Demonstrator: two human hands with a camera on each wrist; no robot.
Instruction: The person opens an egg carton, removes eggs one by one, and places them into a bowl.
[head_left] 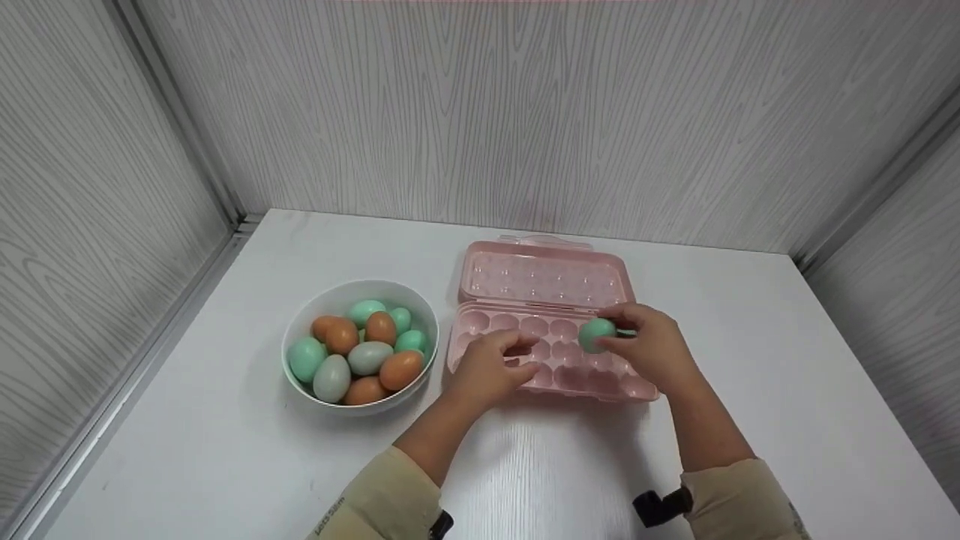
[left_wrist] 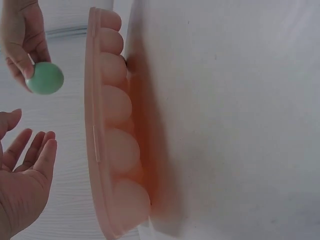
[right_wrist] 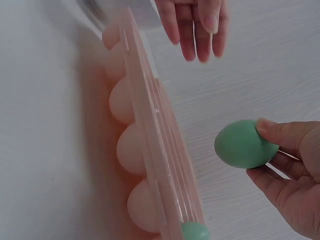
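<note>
Between the thumb and fingers of my right hand (head_left: pixel 654 346) is a green egg (head_left: pixel 596 335), pinched above the right part of a pink egg carton (head_left: pixel 551 391). The carton lies with its dimpled lid (head_left: pixel 547 277) folded back. My left hand (head_left: pixel 487 369) hovers over the carton's left part, fingers loosely bent and holding nothing. In the right wrist view, another green egg (right_wrist: pixel 195 231) shows at the carton's edge. Part of the right-hand cups is hidden behind my right hand in the head view.
Left of the carton stands a white bowl (head_left: pixel 352 410) heaped with green, brown and grey eggs (head_left: pixel 370 358). Both rest on a white table (head_left: pixel 225 457). Grey wood-grain panels (head_left: pixel 480 112) rise at the back and both sides.
</note>
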